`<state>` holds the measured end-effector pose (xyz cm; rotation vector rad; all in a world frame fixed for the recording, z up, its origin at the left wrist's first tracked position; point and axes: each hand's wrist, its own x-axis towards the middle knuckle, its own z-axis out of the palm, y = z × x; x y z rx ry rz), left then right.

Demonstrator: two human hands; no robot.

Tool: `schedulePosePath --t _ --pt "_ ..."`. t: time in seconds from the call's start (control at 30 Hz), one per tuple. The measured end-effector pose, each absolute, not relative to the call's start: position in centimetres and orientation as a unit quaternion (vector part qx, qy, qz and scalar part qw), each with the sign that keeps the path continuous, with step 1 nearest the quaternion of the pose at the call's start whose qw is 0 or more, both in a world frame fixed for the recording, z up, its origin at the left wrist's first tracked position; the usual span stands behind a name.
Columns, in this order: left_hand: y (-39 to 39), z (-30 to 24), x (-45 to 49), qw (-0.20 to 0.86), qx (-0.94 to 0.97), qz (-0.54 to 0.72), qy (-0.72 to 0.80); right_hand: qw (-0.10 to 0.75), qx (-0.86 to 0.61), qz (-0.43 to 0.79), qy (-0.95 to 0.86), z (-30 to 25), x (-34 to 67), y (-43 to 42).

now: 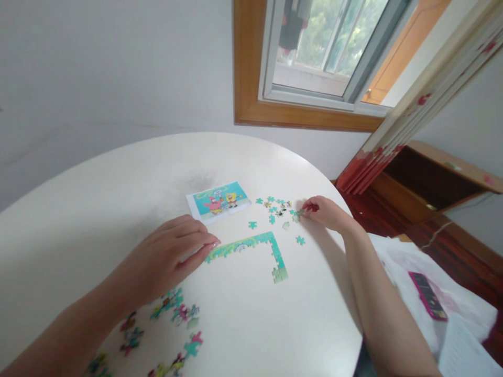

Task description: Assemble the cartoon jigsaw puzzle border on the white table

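An L-shaped strip of joined jigsaw puzzle pieces [255,241], mostly teal, lies on the white round table [236,330]. At the strip's left end is my left hand [173,256], thumb and fingers closed together; whatever is between the tips is hidden. My right hand [322,209] reaches to the right side of the table, its fingers curled down on a jigsaw puzzle piece [302,212] at the edge of a loose cluster [280,208]. Behind the strip lies a reference picture [220,201] of cartoon figures on white paper.
More loose puzzle pieces [183,313] are scattered at the front left, partly behind my left forearm. Single pieces [300,240] lie near the strip. A pink-edged phone [428,296] rests on white cloth right of the table. Wall and window [314,52] stand behind.
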<state>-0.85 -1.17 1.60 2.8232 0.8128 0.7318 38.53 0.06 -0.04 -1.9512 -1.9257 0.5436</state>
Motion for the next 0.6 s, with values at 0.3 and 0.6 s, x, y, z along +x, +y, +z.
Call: schedulePosePath --t 0.3,0.6 --pt "-1.3 1.9 -0.9 0.053 0.932 0.238 0.269 0.181 -0.714 0.183 -0.651 0.0 38.4 0.0" --pt "-1.4 2.0 -1.0 0.058 0.930 0.231 0.280 0.202 -0.708 0.136 -0.663 0.0 37.6 0.4"
